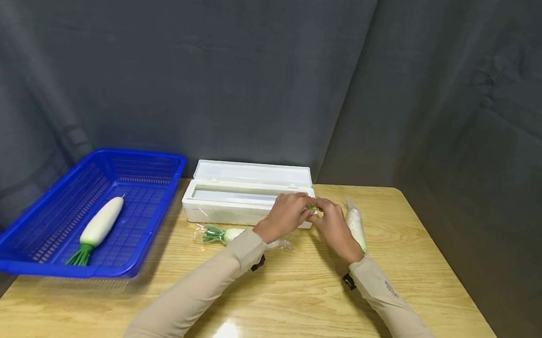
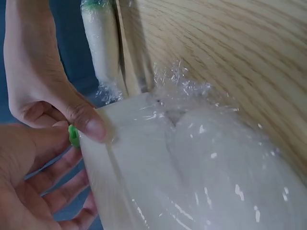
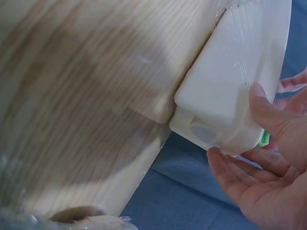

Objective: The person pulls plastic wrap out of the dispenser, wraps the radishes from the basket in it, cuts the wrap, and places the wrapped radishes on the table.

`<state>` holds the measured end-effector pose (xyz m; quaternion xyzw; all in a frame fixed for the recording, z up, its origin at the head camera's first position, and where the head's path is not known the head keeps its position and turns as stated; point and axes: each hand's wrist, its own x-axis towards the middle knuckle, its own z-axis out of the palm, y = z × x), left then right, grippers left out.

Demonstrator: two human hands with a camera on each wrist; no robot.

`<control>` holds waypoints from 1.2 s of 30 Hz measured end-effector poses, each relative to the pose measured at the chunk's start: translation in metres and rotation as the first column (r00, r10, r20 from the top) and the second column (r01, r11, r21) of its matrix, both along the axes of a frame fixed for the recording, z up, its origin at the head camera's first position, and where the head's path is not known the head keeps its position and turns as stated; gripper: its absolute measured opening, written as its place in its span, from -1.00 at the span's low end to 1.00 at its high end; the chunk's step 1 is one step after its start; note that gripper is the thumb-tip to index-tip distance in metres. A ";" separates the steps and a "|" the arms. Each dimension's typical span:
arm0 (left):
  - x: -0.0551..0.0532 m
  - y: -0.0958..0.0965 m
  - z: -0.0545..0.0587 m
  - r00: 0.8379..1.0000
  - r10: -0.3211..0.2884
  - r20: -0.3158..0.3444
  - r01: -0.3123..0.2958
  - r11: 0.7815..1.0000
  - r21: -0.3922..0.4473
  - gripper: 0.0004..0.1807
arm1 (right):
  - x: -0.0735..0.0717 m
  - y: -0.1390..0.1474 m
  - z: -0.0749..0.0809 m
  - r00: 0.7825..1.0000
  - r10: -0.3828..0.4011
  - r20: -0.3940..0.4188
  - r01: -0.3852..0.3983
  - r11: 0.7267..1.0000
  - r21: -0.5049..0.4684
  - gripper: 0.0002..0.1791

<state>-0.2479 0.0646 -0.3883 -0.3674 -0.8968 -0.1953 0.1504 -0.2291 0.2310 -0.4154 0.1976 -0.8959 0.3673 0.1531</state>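
A long white cling film dispenser (image 1: pixel 222 214) stands at the back of the table with its lid raised. Both hands meet at its right end. My left hand (image 1: pixel 286 214) pinches a small green slider (image 2: pixel 74 136) at the top edge. My right hand (image 1: pixel 335 231) grips the dispenser's end corner, thumb on the front wall and fingers around the end face. Clear film clings to the front wall in the wrist views. Just in front lies a film-wrapped white radish (image 1: pixel 232 235) with green stems, partly hidden by the left forearm.
Another wrapped radish (image 1: pixel 355 226) lies to the right of the hands. On the left a blue plastic basket (image 1: pixel 150 244) holds one unwrapped radish (image 1: pixel 103 222). Dark cloth (image 1: pixel 268 84) hangs behind the wooden table (image 1: pixel 298 309).
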 end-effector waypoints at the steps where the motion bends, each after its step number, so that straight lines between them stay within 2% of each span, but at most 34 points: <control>1: -0.001 0.001 -0.001 1.000 0.006 0.005 -0.006 1.000 0.015 -0.78 | 0.000 0.000 0.000 1.000 -0.003 0.006 0.003 1.000 -0.006 -0.59; 6: -0.003 0.003 -0.003 0.999 0.015 0.049 -0.019 0.996 0.092 -0.79 | 0.001 -0.001 0.001 0.999 -0.003 0.037 0.004 1.000 -0.024 -0.58; 8: -0.005 0.003 -0.001 0.998 0.017 0.063 -0.022 0.995 0.093 -0.77 | 0.001 -0.002 0.002 0.999 0.003 0.043 -0.002 1.000 -0.027 -0.58; 10: -0.006 0.002 0.001 0.998 0.020 0.062 -0.025 0.997 0.078 -0.77 | 0.001 -0.002 0.004 0.999 0.009 0.043 -0.007 1.000 -0.031 -0.58; 16: -0.010 -0.001 0.006 1.000 0.025 -0.002 -0.025 1.000 -0.011 -0.85 | 0.001 -0.001 0.007 1.000 0.007 -0.006 -0.007 1.000 -0.028 -0.58; 23: -0.011 -0.010 0.004 0.999 0.003 0.034 -0.003 1.000 0.000 -0.87 | -0.001 -0.004 0.004 1.000 0.019 0.025 -0.018 0.999 -0.036 -0.57; 28: -0.014 -0.015 0.006 1.000 0.016 0.014 -0.015 1.000 -0.018 -0.87 | -0.003 -0.005 0.004 0.999 0.014 0.042 -0.013 0.999 -0.030 -0.52; 36: -0.013 -0.016 0.006 1.000 0.002 0.025 -0.001 1.000 -0.023 -0.82 | -0.001 -0.001 0.003 1.000 0.010 0.025 -0.009 1.000 -0.023 -0.59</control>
